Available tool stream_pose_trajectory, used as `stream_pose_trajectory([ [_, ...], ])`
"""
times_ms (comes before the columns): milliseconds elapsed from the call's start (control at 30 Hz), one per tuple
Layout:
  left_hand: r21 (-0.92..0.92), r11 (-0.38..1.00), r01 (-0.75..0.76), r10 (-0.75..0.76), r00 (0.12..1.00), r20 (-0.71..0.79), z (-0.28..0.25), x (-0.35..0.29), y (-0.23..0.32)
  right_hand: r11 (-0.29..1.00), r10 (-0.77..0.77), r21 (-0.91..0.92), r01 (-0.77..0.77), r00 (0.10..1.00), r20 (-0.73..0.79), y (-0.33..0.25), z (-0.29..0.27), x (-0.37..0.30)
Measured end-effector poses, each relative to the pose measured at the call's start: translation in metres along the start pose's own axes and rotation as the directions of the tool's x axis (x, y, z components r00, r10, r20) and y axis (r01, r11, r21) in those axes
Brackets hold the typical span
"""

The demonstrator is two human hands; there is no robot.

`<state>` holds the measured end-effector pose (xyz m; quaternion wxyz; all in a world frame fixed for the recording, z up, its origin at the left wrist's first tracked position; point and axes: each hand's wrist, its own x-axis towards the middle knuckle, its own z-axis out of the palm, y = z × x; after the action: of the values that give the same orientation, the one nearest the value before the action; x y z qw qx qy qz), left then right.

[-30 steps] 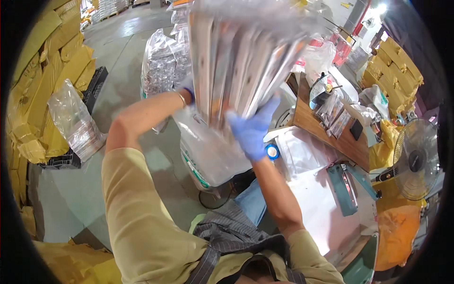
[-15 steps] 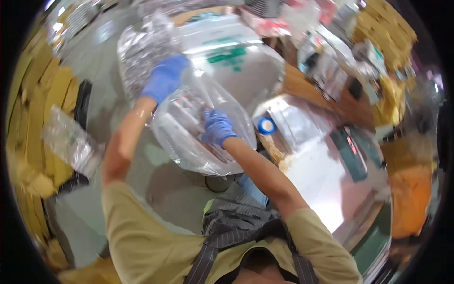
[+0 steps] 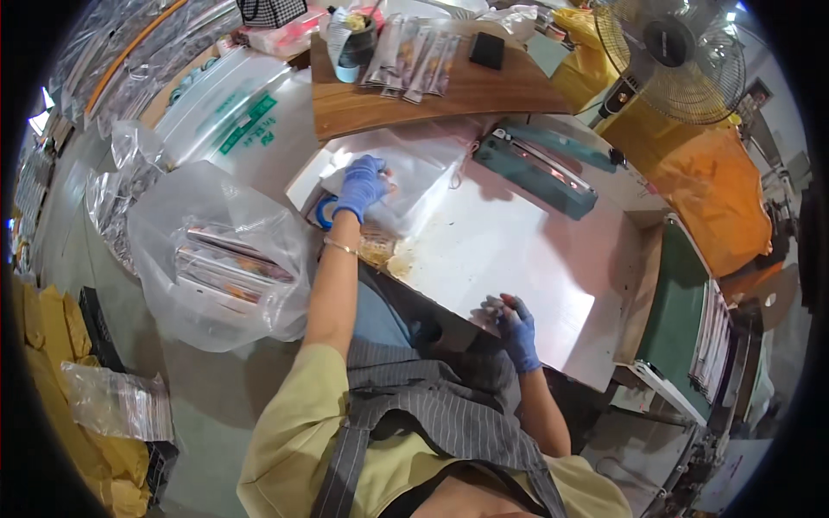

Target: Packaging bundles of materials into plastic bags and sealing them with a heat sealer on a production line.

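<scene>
My left hand (image 3: pixel 361 188), in a blue glove with bare fingertips, is on the stack of clear plastic bags (image 3: pixel 414 177) at the left end of the white tabletop (image 3: pixel 484 250). Its fingers are curled onto the plastic. Just beside that wrist lies a blue ring-shaped roll (image 3: pixel 325 211), partly covered. Over the table's front edge, my right hand (image 3: pixel 515 331) is held with its fingers apart and nothing in them. To the left, a large clear plastic bag (image 3: pixel 164 285) stands with its mouth open, and several flat printed packets (image 3: pixel 226 269) lie inside.
A wooden shelf (image 3: pixel 432 108) behind carries packets (image 3: pixel 413 56), a cup (image 3: pixel 354 52) and a black box (image 3: pixel 487 50). A green bag sealer (image 3: pixel 535 173) stands at the table's back. There is a fan (image 3: pixel 669 52) at far right. Cartons (image 3: pixel 52 345) stand left.
Both hands have left the large plastic bag of packets. My left hand has moved right onto the stacked bags, and my right hand to the table's front edge. The view has turned right.
</scene>
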<state>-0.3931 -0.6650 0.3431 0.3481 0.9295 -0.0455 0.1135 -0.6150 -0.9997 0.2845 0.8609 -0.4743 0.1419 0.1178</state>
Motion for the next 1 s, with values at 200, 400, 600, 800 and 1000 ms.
stream_pose_trajectory([
  [200,0.167,0.985,-0.048,0.014,0.979,0.202,0.036,0.008,0.029,0.94,-0.191,-0.289,0.18,0.982,-0.011,0.004,0.006,0.008],
  [400,-0.102,0.962,-0.252,0.271,0.92,0.284,0.062,-0.066,0.125,0.859,-0.368,-0.371,0.353,0.929,0.033,-0.035,0.104,0.068],
  [600,-0.155,0.986,0.065,-0.101,0.968,-0.231,0.016,-0.049,0.108,0.392,-0.78,-0.681,0.618,0.616,0.109,-0.05,0.089,0.095],
  [800,0.232,0.911,-0.341,0.366,0.927,-0.076,0.062,-0.05,0.101,0.44,-0.71,-0.623,0.647,0.675,0.2,-0.045,0.115,0.07],
  [1000,0.227,0.949,-0.221,0.185,0.968,0.172,0.063,-0.036,0.103,0.002,-0.796,-0.87,0.493,0.527,0.297,-0.063,0.118,0.086],
])
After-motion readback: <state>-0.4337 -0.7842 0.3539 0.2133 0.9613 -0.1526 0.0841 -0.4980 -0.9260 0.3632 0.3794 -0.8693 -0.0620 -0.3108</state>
